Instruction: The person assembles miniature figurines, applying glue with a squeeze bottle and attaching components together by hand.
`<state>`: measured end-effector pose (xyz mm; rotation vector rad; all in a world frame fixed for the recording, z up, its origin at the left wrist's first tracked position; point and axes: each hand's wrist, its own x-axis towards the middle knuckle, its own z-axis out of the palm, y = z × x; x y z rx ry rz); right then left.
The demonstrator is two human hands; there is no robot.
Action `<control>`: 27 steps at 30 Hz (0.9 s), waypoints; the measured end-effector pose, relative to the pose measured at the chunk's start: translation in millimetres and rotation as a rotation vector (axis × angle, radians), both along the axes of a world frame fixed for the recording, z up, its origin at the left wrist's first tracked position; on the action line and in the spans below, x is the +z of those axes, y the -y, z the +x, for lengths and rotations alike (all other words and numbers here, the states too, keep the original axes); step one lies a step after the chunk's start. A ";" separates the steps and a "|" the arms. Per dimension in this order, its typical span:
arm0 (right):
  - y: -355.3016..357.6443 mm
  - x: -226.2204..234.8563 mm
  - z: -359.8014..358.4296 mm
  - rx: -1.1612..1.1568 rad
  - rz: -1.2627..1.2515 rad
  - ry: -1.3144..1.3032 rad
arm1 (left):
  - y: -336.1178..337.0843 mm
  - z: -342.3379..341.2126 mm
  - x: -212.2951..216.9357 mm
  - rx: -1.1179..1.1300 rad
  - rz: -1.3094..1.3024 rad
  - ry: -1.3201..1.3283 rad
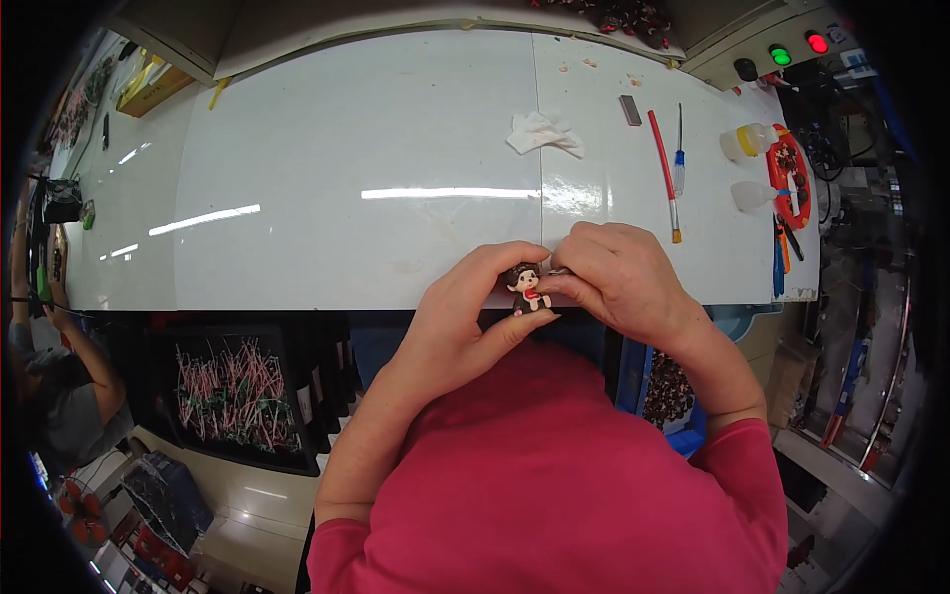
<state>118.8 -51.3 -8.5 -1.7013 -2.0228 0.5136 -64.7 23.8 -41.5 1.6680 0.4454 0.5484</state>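
Figurine (528,287) with dark brown head, pale face and a red patch at the chest, held roughly upright just beyond the wearer's torso, at the near edge of a white worktable (327,109). The left hand (460,317) is partly open in a C-shape, its fingers over the top and its thumb below, with the figurine gripped between them. The right hand (625,277) is mostly closed, fingers curled, thumb and forefinger tips meeting at the figurine's right side; whether they pinch a small piece cannot be told. Farther back on the worktable lie a crumpled white tissue (544,134) and, to its right, a small grey block (629,111), a red-handled brush (660,153) with bristles toward the wearer, and, just beside it, a blue-handled screwdriver (680,170). At the right end, a bottle with a yellow band (749,142) and a second translucent bottle (752,196) are near a red tray (804,213) of small dark parts. Below the table edge, a black tray (293,361) of pink and green wires is at left; a blue bin (633,371) of dark pieces is at right.
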 end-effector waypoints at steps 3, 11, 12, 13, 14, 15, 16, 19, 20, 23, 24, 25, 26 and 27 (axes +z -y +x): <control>0.7 -0.4 0.1 -0.005 0.035 0.028 | 0.4 -0.3 -0.3 0.004 0.006 -0.006; 1.6 1.2 -1.4 -0.024 0.053 0.078 | 0.1 0.1 -1.0 0.004 0.005 -0.012; 1.4 1.1 -1.6 -0.024 0.054 0.078 | 0.3 0.2 -1.4 0.005 -0.003 -0.003; 1.0 1.0 -1.9 -0.025 0.052 0.063 | 0.2 0.2 -1.6 0.006 -0.011 0.005; 0.9 0.8 -2.0 -0.026 0.049 0.048 | 0.1 0.2 -1.6 0.006 -0.011 0.005; 0.8 0.7 -2.0 -0.026 0.050 0.048 | -0.1 0.1 -1.6 0.003 -0.010 0.005; 0.8 0.6 -2.0 -0.026 0.041 0.048 | -0.2 0.1 -1.5 0.000 -0.010 0.005; 0.7 0.6 -2.5 -0.029 0.027 0.040 | -0.2 0.1 -0.9 0.000 0.012 -0.008; 0.9 0.6 -2.9 -0.032 0.022 0.034 | -0.2 0.0 -0.9 0.000 0.012 -0.009; 1.9 0.2 -2.6 -0.024 -0.013 0.018 | -0.7 0.3 -1.2 -0.009 0.007 0.007; 2.0 -0.9 -1.6 -0.028 -0.013 0.019 | -1.0 0.2 -1.6 -0.010 0.011 0.009; 1.8 -2.9 -0.1 -0.007 -0.006 0.015 | -0.9 0.4 -2.0 -0.011 0.016 0.010; 1.3 -3.9 0.9 0.016 0.002 0.011 | -1.0 0.5 -2.6 -0.013 0.018 0.010; 1.7 -2.2 1.4 0.014 0.004 0.012 | -0.7 0.4 -3.3 -0.008 -0.004 0.021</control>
